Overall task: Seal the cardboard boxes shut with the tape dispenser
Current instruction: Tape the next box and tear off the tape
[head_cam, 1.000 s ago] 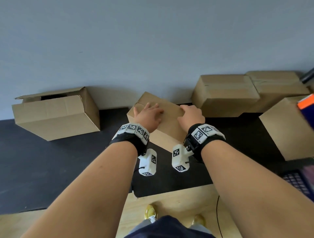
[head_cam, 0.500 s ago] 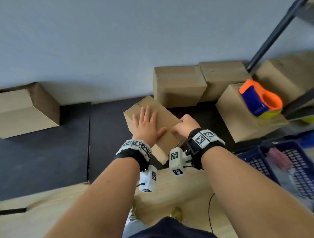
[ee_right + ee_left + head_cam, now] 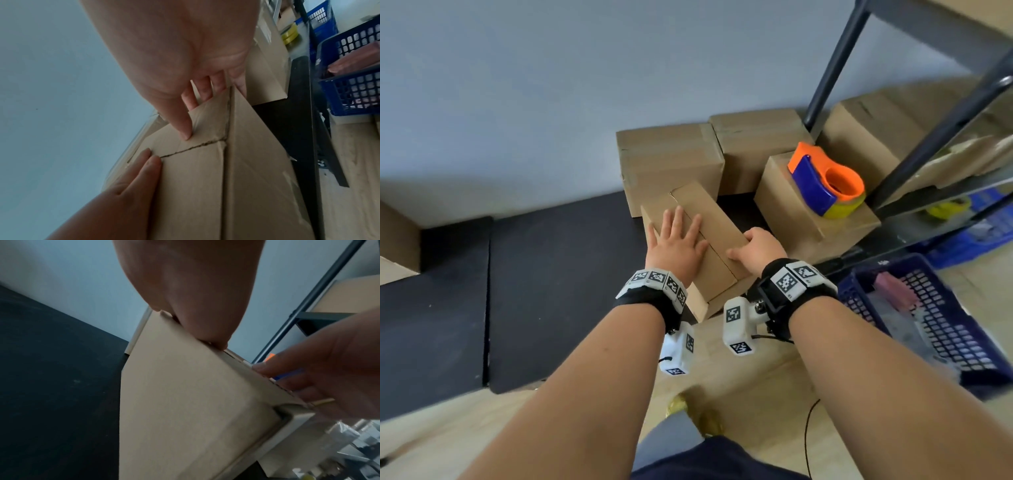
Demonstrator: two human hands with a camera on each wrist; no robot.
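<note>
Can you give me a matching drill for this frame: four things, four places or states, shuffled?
1. left hand
2. right hand
3. tape dispenser
4. blue basket

a. stands on a box by the shelf
b. flat on the box top
c. on the floor at right
d. grips the box's right edge

Pairs: 1-b, 2-d, 3-a, 4-c

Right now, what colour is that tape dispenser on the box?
Orange and blue, with a yellowish roll underneath: the tape dispenser, clearest in the head view.
</note>
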